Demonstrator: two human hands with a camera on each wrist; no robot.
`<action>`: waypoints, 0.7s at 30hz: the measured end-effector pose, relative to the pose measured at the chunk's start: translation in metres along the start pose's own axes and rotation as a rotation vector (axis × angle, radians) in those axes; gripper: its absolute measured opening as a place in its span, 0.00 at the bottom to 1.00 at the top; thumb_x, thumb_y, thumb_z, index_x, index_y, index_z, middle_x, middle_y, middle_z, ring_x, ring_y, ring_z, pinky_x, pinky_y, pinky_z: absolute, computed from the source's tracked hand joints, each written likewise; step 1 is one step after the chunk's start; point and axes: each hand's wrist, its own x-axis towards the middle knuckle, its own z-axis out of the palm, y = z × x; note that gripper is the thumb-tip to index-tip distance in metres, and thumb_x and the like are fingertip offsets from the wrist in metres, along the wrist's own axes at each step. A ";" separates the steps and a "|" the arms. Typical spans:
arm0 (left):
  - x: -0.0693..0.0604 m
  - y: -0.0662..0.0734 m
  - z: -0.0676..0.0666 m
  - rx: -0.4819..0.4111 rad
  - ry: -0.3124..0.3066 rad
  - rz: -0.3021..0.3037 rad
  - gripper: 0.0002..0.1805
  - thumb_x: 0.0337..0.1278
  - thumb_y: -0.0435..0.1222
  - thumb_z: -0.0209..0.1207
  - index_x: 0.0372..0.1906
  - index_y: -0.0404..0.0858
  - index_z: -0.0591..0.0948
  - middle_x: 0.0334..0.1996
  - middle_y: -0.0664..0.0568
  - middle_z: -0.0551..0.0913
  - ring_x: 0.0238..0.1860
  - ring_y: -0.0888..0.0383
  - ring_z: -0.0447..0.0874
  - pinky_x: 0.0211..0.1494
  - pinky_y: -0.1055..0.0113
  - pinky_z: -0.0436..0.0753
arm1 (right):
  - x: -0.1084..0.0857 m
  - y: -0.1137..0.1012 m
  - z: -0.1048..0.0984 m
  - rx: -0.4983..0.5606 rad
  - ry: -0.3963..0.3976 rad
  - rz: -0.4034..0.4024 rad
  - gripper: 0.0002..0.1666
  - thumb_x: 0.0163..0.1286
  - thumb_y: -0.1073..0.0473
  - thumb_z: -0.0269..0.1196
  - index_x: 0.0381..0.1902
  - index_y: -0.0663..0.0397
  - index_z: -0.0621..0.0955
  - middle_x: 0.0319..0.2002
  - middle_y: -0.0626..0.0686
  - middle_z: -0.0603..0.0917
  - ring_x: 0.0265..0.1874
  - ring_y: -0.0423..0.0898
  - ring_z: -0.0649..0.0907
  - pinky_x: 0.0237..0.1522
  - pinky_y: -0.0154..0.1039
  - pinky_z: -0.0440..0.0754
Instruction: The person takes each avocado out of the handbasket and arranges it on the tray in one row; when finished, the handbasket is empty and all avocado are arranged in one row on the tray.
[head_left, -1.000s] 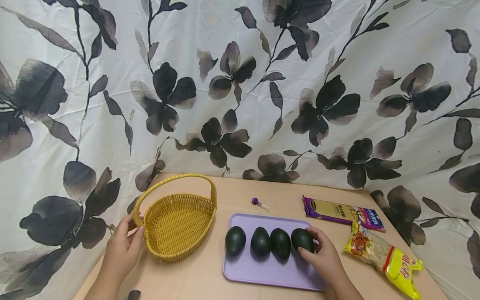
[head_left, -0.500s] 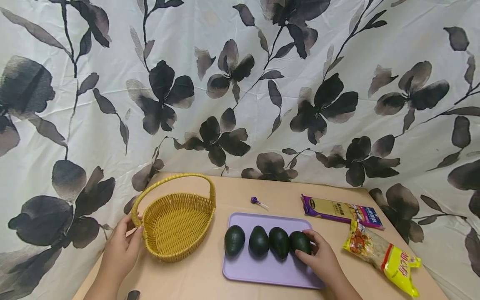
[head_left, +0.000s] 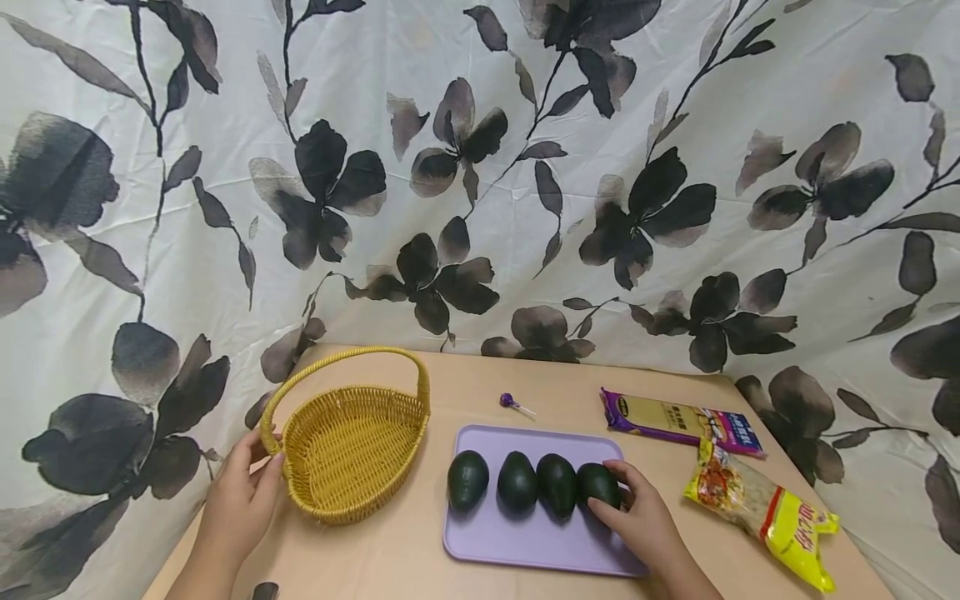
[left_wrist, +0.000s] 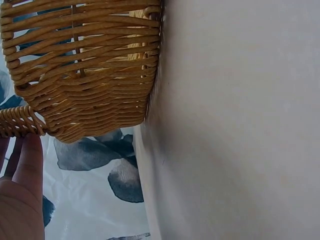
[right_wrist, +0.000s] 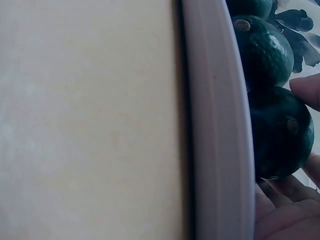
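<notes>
A yellow wicker basket with an arched handle stands on the left of the table. My left hand holds the left foot of the handle between thumb and fingers; the left wrist view shows fingers against the wrapped handle. Several dark green avocados lie in a row on a lilac tray. My right hand grips the rightmost avocado, thumb on its near side and fingers over its far right side. That avocado touches its neighbour in the right wrist view.
A purple lollipop lies behind the tray. To the right are a purple-and-gold packet and a yellow-and-clear food bag. A dark object is cut off at the bottom edge. Floral cloth hangs behind the table.
The rightmost avocado has come slightly nearer to me in my right hand, beside its neighbour. My left hand keeps its hold on the basket handle, and the basket stays put.
</notes>
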 end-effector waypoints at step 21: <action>0.005 -0.002 0.001 -0.003 0.020 0.006 0.25 0.75 0.32 0.55 0.71 0.29 0.67 0.59 0.38 0.77 0.62 0.71 0.74 0.57 0.94 0.72 | -0.003 -0.011 -0.005 0.084 0.032 -0.095 0.32 0.66 0.62 0.72 0.66 0.61 0.74 0.65 0.66 0.78 0.63 0.62 0.80 0.68 0.49 0.80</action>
